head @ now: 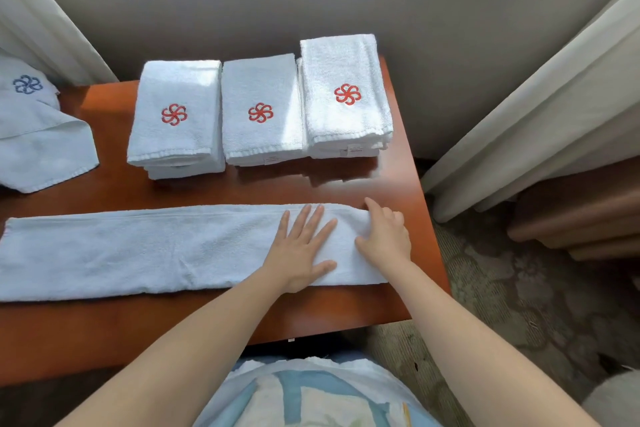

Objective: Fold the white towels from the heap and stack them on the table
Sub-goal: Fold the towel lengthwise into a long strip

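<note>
A long white towel (138, 250), folded lengthwise into a strip, lies across the near part of the red-brown table (104, 333). My left hand (301, 250) rests flat on its right part, fingers spread. My right hand (384, 236) grips the strip's right end, fingers curled into the cloth. Behind the strip stand three stacks of folded white towels with red flower logos: the left stack (176, 118), the middle stack (261, 111) and the taller right stack (346, 94). The heap of unfolded towels (38, 135), one with a blue logo, sits at the table's left edge.
Grey curtains hang at the left (41, 17) and the right (540, 107). A wall runs behind the table. Patterned carpet (519, 288) and a brown piece of furniture (581, 215) lie to the right of the table's edge.
</note>
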`<control>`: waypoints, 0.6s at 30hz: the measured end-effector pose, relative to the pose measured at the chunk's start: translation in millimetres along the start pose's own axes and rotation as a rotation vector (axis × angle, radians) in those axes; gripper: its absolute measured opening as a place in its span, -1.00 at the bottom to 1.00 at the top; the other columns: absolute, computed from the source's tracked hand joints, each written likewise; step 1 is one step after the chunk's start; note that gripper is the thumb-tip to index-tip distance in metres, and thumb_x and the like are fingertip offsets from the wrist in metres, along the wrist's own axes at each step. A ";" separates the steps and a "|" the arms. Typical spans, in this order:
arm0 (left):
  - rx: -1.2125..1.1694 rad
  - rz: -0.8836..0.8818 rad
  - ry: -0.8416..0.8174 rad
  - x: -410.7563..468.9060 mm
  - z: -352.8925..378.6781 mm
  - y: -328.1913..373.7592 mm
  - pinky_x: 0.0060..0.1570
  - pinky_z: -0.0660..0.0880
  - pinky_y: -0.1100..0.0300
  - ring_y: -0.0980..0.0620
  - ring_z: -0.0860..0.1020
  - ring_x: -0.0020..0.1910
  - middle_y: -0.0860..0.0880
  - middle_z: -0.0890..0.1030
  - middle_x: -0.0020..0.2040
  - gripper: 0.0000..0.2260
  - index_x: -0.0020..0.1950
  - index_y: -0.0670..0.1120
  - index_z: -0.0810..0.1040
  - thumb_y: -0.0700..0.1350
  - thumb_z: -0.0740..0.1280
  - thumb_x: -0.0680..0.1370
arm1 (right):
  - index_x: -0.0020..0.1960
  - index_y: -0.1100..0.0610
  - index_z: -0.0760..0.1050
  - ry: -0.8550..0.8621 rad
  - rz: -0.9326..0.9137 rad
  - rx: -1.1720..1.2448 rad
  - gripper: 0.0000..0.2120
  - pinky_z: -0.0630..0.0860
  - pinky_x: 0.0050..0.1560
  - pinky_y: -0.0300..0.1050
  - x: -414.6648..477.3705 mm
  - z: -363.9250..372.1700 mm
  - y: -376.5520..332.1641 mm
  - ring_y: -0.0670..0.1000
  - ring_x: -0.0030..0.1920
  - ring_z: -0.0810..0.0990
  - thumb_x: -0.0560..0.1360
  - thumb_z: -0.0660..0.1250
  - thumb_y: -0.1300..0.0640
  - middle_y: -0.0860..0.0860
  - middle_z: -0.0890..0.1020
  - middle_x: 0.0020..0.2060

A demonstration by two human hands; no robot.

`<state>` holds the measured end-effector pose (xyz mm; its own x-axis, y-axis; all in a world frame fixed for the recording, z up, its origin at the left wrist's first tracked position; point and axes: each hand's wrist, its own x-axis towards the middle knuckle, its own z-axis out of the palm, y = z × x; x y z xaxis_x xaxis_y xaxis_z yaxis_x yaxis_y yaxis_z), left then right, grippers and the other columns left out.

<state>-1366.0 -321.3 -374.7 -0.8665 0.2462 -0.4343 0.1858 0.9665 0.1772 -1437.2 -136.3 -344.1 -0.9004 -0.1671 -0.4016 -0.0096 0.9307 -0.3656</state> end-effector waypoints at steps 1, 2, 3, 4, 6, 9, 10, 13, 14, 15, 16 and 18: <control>-0.001 -0.002 -0.012 1.5 0.3 0.2 0.45 -0.43 -0.19 -0.03 -0.50 0.49 0.03 -0.46 0.54 -0.29 0.55 0.15 -0.40 0.39 -0.09 0.58 | 0.55 -0.01 0.17 -0.013 0.038 0.065 -0.31 0.44 0.23 0.03 0.2 0.5 1.0 0.11 0.33 0.38 0.49 0.36 0.13 0.02 0.46 0.33; -0.001 -0.006 -0.022 2.8 0.9 -0.1 0.45 -0.43 -0.20 -0.03 -0.51 0.49 0.02 -0.47 0.54 -0.25 0.55 0.15 -0.40 0.43 -0.07 0.56 | 0.54 -0.01 0.18 -0.029 0.090 0.154 -0.31 0.49 0.15 0.02 0.1 0.5 2.6 0.10 0.29 0.45 0.48 0.37 0.13 0.01 0.48 0.32; 0.003 -0.011 -0.030 4.0 1.9 -0.3 0.44 -0.44 -0.20 -0.04 -0.52 0.48 0.02 -0.48 0.53 -0.21 0.55 0.15 -0.41 0.46 -0.06 0.53 | 0.52 0.00 0.19 -0.043 0.148 0.246 -0.32 0.54 0.05 -0.01 -0.4 0.6 4.5 0.09 0.21 0.51 0.46 0.38 0.12 0.00 0.50 0.29; 0.007 -0.015 -0.036 5.0 2.4 -0.3 0.44 -0.44 -0.21 -0.04 -0.52 0.48 0.02 -0.49 0.53 -0.17 0.55 0.15 -0.41 0.48 -0.04 0.51 | 0.47 0.02 0.22 -0.055 0.202 0.314 -0.35 0.54 -0.08 -0.05 -1.1 0.6 6.4 0.06 0.11 0.55 0.45 0.39 0.10 -0.01 0.53 0.22; -0.003 -0.017 -0.044 6.2 2.2 0.0 0.43 -0.46 -0.21 -0.03 -0.53 0.48 0.03 -0.50 0.52 -0.12 0.55 0.15 -0.41 0.51 0.00 0.47 | 0.33 0.04 0.30 -0.091 0.263 0.367 -0.47 0.45 -0.23 -0.11 -2.4 0.2 9.0 0.02 -0.02 0.54 0.43 0.41 0.03 -0.04 0.54 0.07; -0.093 -0.006 -0.029 6.1 -1.7 -0.3 0.44 -0.46 -0.17 0.00 -0.48 0.51 0.05 -0.44 0.55 -0.14 0.59 0.16 -0.29 0.46 0.10 0.50 | 0.15 0.14 0.41 -0.131 0.301 0.598 -0.62 0.49 -0.22 -0.08 -0.9 -1.8 6.2 0.05 -0.03 0.60 0.41 0.40 0.03 -0.01 0.58 -0.04; -0.148 -0.003 -0.007 5.6 -3.7 -0.8 0.45 -0.45 -0.15 0.02 -0.44 0.53 0.05 -0.37 0.58 -0.21 0.61 0.17 -0.21 0.40 0.12 0.53 | 0.14 0.17 0.43 -0.132 0.306 0.712 -0.63 0.52 -0.22 -0.07 -0.7 -3.8 2.6 0.07 -0.03 0.61 0.40 0.40 0.07 0.02 0.59 -0.05; -0.421 -0.043 0.083 3.3 -13.4 -2.4 0.50 -0.37 -0.05 0.10 -0.23 0.59 0.08 -0.08 0.63 -0.52 0.57 0.17 0.21 0.19 0.13 0.64 | 0.35 0.08 0.30 -0.123 0.250 0.871 -0.45 0.56 -0.19 -0.11 -1.0 -14.5 -16.3 0.02 -0.06 0.60 0.42 0.41 0.19 0.02 0.54 0.04; -0.564 -0.081 0.102 2.5 -18.3 -2.0 0.52 -0.32 -0.02 0.13 -0.14 0.59 0.10 0.04 0.62 -0.61 0.50 0.17 0.35 0.13 0.12 0.67 | 0.43 0.02 0.23 -0.118 0.209 0.889 -0.35 0.56 -0.24 -0.15 -2.0 -18.2 -24.8 -0.02 -0.11 0.60 0.42 0.41 0.22 0.00 0.52 0.06; -0.724 -0.126 0.112 1.8 -24.2 -1.0 0.54 -0.25 0.01 0.14 -0.05 0.59 0.12 0.15 0.59 -0.66 0.43 0.16 0.45 0.10 0.12 0.68 | 0.47 -0.02 0.18 -0.109 0.162 0.913 -0.28 0.54 -0.31 -0.21 -3.2 -21.2 -33.8 -0.04 -0.17 0.60 0.41 0.41 0.24 0.01 0.51 0.07; -0.895 -0.174 0.120 0.3 -31.8 0.2 0.55 -0.12 0.04 0.14 0.06 0.58 0.14 0.28 0.55 -0.68 0.37 0.15 0.52 0.09 0.11 0.68 | 0.49 -0.05 0.17 -0.105 0.115 0.944 -0.23 0.52 -0.34 -0.28 -4.5 -23.5 -42.6 -0.05 -0.21 0.61 0.39 0.42 0.25 0.04 0.52 0.05; -1.211 -0.268 0.168 -5.7 -50.4 0.5 0.44 0.24 0.13 0.13 0.39 0.43 0.17 0.56 0.31 -0.69 0.22 0.15 0.62 0.12 0.11 0.68 | 0.48 -0.07 0.17 -0.131 0.040 1.007 -0.20 0.52 -0.34 -0.30 -7.0 -26.0 -60.1 -0.01 -0.19 0.64 0.35 0.45 0.22 0.10 0.55 0.00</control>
<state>-1384.3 -325.9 -327.6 -0.8758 -0.0463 -0.4804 -0.4735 0.2752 0.8367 -1441.7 -182.5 -297.5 -0.8367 -0.2326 -0.4958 0.4448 0.2396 -0.8630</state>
